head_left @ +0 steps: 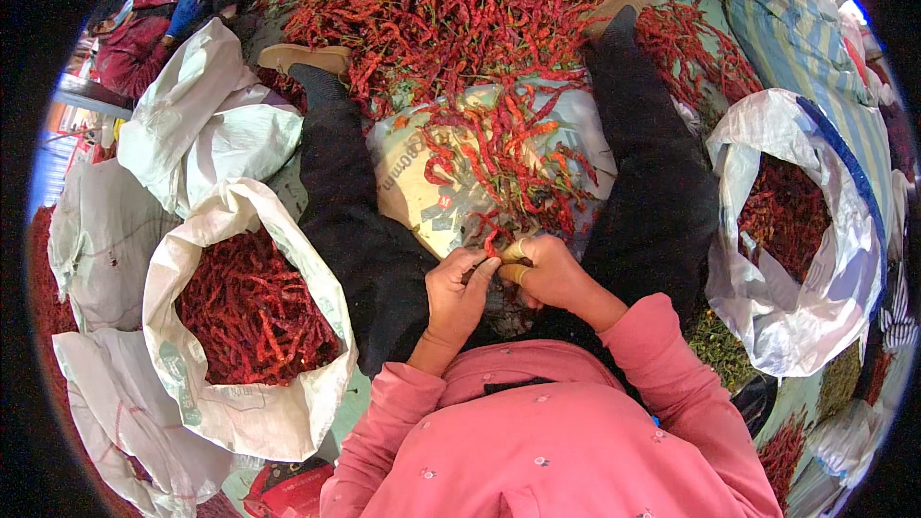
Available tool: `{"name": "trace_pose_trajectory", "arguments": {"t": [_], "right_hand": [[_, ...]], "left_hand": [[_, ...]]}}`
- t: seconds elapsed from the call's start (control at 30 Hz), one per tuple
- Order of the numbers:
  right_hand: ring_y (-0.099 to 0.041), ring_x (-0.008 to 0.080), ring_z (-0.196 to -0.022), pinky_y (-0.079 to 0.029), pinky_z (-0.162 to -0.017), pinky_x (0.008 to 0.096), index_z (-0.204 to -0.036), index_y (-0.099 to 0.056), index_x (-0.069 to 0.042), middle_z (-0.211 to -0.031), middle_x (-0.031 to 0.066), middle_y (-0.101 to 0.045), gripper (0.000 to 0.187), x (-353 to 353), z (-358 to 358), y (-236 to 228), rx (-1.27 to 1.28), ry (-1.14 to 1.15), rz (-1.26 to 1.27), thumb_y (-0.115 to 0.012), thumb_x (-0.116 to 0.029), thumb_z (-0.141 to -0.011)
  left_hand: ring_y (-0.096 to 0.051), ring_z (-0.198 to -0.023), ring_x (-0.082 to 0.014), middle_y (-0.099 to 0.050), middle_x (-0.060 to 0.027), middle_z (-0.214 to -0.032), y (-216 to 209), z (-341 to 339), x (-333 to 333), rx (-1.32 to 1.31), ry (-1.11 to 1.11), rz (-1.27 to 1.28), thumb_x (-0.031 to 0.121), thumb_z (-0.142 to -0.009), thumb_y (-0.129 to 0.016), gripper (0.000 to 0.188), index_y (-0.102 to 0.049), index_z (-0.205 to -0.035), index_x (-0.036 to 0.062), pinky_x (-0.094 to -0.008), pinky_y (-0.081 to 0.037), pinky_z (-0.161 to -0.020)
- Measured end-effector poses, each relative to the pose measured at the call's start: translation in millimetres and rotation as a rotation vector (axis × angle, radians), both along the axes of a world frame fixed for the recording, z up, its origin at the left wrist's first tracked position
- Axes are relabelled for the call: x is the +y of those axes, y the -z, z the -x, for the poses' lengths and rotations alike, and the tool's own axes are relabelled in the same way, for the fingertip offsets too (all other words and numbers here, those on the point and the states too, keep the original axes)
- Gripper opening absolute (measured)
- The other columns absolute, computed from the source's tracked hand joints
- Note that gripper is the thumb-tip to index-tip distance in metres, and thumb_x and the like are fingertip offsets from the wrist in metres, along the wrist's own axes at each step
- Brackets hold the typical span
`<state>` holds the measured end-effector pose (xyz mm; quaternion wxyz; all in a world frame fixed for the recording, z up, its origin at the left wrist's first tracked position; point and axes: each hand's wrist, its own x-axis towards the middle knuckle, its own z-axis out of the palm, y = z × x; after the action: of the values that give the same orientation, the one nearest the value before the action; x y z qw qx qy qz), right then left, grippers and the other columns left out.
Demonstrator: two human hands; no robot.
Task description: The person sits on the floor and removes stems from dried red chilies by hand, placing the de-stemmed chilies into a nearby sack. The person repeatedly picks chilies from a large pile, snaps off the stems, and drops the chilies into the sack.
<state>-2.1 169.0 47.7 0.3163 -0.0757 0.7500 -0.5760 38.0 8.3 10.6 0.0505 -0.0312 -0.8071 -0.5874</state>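
Observation:
Both hands meet in front of my body, over the near end of a pile of dried red chilies [499, 149] on a pale printed sheet [408, 177]. Between the fingertips of my left hand [454, 297] a dried red chili [490, 244] is pinched. My right hand [556, 273] is closed against the same chili, with yellow wraps on its fingers. Its grip on the chili's near end is partly hidden by the fingers. More chilies lie just beyond both hands.
A large heap of chilies [451, 10] spreads beyond my feet. An open white sack [317, 412] of chilies stands at my left, another white sack [724, 269] at my right. Green stems [715, 350] lie beside the right sack. Other people sit at the far left and far right.

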Motion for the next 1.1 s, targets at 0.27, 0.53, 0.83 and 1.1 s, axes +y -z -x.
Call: {"name": "trace_pose_trajectory", "arguments": {"t": [0.27,0.53,0.83,1.1], "right_hand": [[-0.059,0.0345,-0.065,-0.045,-0.058,0.0362,-0.079,-0.060,0.002,-0.069,0.0216,-0.058,0.013,2.9,-12.9,36.0,0.443,0.029,-0.261,-0.066,-0.006,-0.071],[-0.058,0.0393,-0.070,-0.046,-0.060,0.0402,-0.075,-0.059,0.000,-0.072,0.0216,-0.058,0.010,3.5,-18.4,23.7,0.408,-0.102,-0.146,-0.063,-0.009,-0.073],[-0.060,0.0360,-0.078,-0.048,-0.069,0.0458,-0.090,-0.062,-0.005,-0.084,0.0208,-0.058,0.021,14.9,-11.9,19.6,0.620,-0.340,-0.410,-0.054,-0.007,-0.070],[-0.060,0.0386,-0.070,-0.048,-0.063,0.0459,-0.079,-0.059,-0.001,-0.073,0.0233,-0.060,0.012,-14.2,27.2,38.6,0.619,-0.132,-0.745,-0.056,-0.012,-0.074]], "left_hand": [[-0.047,-0.053,-0.0026,-0.058,0.0016,-0.066,-7.5,0.2,7.2,-0.330,0.046,-0.056,0.006,-0.080,-0.063,0.009,-0.061,-0.088,0.0005,-0.0182,-0.040,-0.048],[-0.050,-0.050,-0.0081,-0.057,-0.0024,-0.062,5.6,-1.4,-2.4,-0.603,0.016,-0.490,0.004,-0.079,-0.062,0.006,-0.060,-0.078,-0.0016,-0.0212,-0.039,-0.045],[-0.053,-0.061,-0.0147,-0.058,-0.0098,-0.077,11.3,6.1,-24.7,-0.623,-0.218,-0.972,-0.002,-0.077,-0.056,0.003,-0.056,-0.080,-0.0001,-0.0258,-0.045,-0.057],[-0.047,-0.048,-0.0094,-0.059,-0.0080,-0.074,16.1,4.5,-40.2,-0.621,-0.183,-1.188,-0.008,-0.072,-0.056,0.012,-0.059,-0.082,-0.0024,-0.0198,-0.032,-0.039]]}}
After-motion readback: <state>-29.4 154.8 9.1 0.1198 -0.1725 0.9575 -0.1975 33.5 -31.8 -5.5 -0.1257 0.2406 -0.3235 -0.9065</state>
